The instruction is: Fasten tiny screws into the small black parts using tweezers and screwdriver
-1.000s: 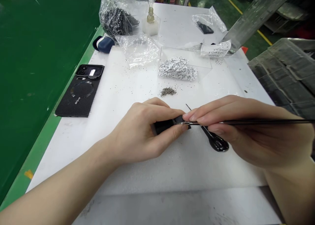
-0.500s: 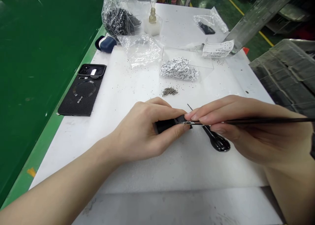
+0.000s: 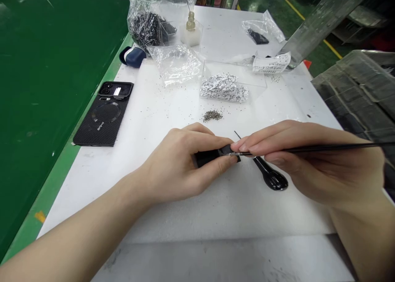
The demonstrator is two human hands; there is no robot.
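Note:
Near the middle of the white foam sheet (image 3: 185, 220), my left hand (image 3: 182, 162) grips a small black block-like part (image 3: 207, 157) between thumb and fingers. My right hand (image 3: 308, 158) pinches black tweezers (image 3: 327, 147), whose tips meet the right end of the black part; a small pale piece shows at the tips, too small to name. Under my right fingers lies a screwdriver with a glossy black handle (image 3: 273, 178), its thin shaft pointing away from me. Beyond the hands is a little heap of tiny metal screws (image 3: 212, 115).
A clear tray (image 3: 262, 80) of small white-and-grey pieces (image 3: 224, 88) stands behind the screws. To the left lies a black phone (image 3: 106, 117). Farther back are a plastic bag of black parts (image 3: 146, 27), a small bottle (image 3: 190, 33) and a navy case (image 3: 133, 56). Stacked trays (image 3: 361, 93) stand at the right.
The rear of the tweezers has tipped slightly upward in my right hand, while their tips stay at the black part. My left hand holds the same place.

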